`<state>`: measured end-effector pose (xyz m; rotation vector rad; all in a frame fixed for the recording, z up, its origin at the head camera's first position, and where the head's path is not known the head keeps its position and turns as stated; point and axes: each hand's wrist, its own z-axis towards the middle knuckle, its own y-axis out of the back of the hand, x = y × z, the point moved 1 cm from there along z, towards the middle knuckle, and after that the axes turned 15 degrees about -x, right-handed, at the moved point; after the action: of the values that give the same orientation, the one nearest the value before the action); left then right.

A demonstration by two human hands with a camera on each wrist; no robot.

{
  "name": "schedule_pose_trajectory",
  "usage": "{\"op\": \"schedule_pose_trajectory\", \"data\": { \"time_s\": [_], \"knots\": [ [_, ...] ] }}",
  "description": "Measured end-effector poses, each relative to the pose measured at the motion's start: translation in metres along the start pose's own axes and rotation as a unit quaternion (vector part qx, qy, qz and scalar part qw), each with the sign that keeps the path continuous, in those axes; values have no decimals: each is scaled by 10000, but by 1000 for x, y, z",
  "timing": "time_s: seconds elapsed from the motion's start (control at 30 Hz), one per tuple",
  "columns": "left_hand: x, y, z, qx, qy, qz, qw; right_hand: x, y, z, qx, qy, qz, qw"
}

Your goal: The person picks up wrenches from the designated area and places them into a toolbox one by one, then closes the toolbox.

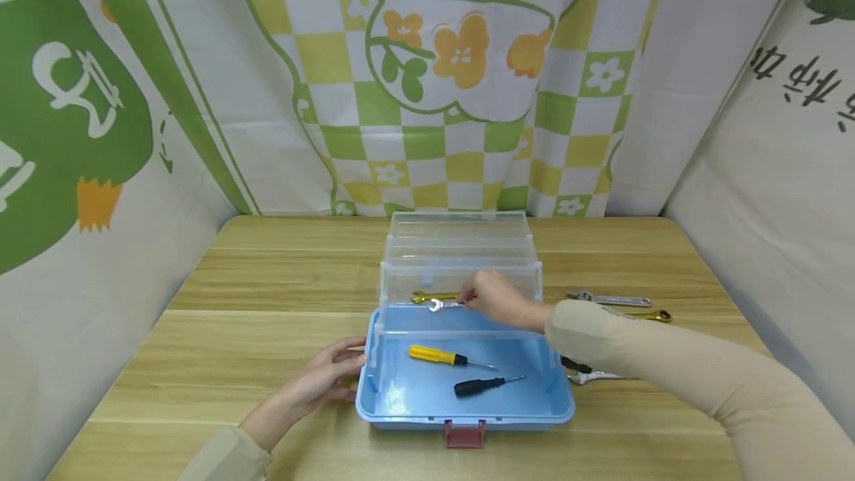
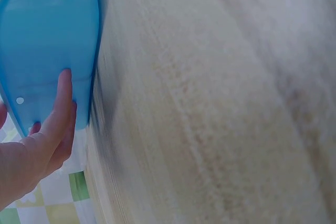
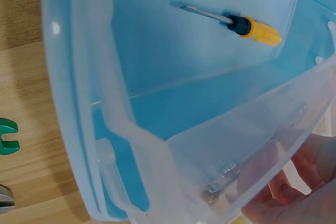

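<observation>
A blue toolbox (image 1: 464, 416) with stepped clear trays (image 1: 461, 243) stands open. Inside lie a yellow-handled screwdriver (image 1: 434, 354) and a black-handled screwdriver (image 1: 477, 387). My left hand (image 1: 327, 377) rests its extended fingers against the box's left wall; in the left wrist view, its fingertips (image 2: 65, 74) touch the blue side. At the rear tray my right hand (image 1: 497, 299) pinches a silver wrench (image 1: 444, 305), whose open end points left. Just behind it is a gold wrench (image 1: 430, 295). The right wrist view shows my right hand (image 3: 294, 187) partly behind clear plastic.
Right of the box, partly behind my right arm, lie an adjustable wrench (image 1: 614, 300), a gold ratchet wrench (image 1: 657, 315) and another silver wrench (image 1: 591, 376). A green wrench end (image 3: 8, 137) shows in the right wrist view. Patterned curtains (image 1: 461, 162) hang behind the wooden table (image 1: 267, 288).
</observation>
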<state>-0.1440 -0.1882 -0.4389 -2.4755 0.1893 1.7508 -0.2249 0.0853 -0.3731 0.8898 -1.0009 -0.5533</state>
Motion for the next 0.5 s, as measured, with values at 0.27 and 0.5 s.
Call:
{"op": "schedule_pose_trajectory", "data": {
  "time_s": [0.27, 0.5],
  "knots": [
    [0, 1, 0, 23, -20, -33, 10000, -2, -1, 0, 186, 178, -101, 9996],
    [0, 0, 1, 55, -21, -86, 9999, -8, 12, 1, 749, 890, 413, 9923]
  ]
}}
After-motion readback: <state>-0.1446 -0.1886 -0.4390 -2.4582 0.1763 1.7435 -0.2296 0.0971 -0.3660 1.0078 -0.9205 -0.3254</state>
